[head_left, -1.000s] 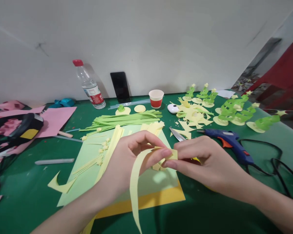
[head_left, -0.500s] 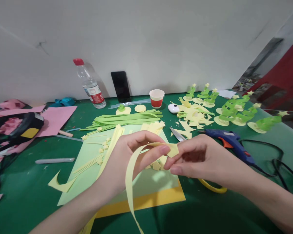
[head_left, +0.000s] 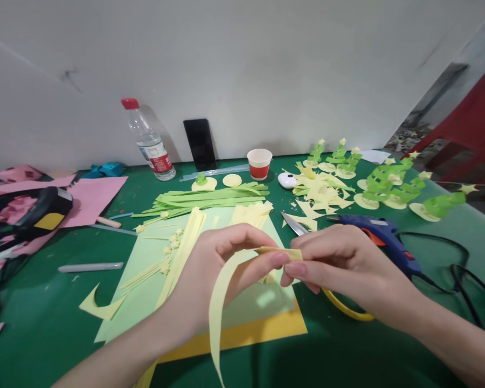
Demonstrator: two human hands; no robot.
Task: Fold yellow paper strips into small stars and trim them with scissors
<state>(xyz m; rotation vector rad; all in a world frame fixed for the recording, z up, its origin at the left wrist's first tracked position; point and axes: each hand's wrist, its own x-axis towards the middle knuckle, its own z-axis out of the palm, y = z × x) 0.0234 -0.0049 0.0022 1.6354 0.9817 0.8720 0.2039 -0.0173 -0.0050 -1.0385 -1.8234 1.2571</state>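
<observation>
A pale yellow paper strip (head_left: 219,304) curves down from my left hand (head_left: 230,264), its long tail hanging in front of the wrist. My left thumb and fingers pinch the strip near its folded end. Beside it, my right hand (head_left: 343,264) grips that same folded end between thumb and fingers, so both hands meet over the light green sheet (head_left: 262,310). Scissors with a yellow handle (head_left: 350,311) lie partly under my right hand. More yellow strips (head_left: 186,242) and small folded paper stars (head_left: 172,249) rest on the sheet.
Green strips (head_left: 210,196) lie behind the sheet. A blue glue gun (head_left: 388,242) with its cord is at the right, near several green spiral paper trees (head_left: 378,183). At the back stand a bottle (head_left: 156,151), a phone (head_left: 200,144) and a paper cup (head_left: 260,164).
My right hand has shifted slightly right and its thumb now presses on the strip's end. That end has turned flatter, and the hanging tail has swung a little left at its lower part.
</observation>
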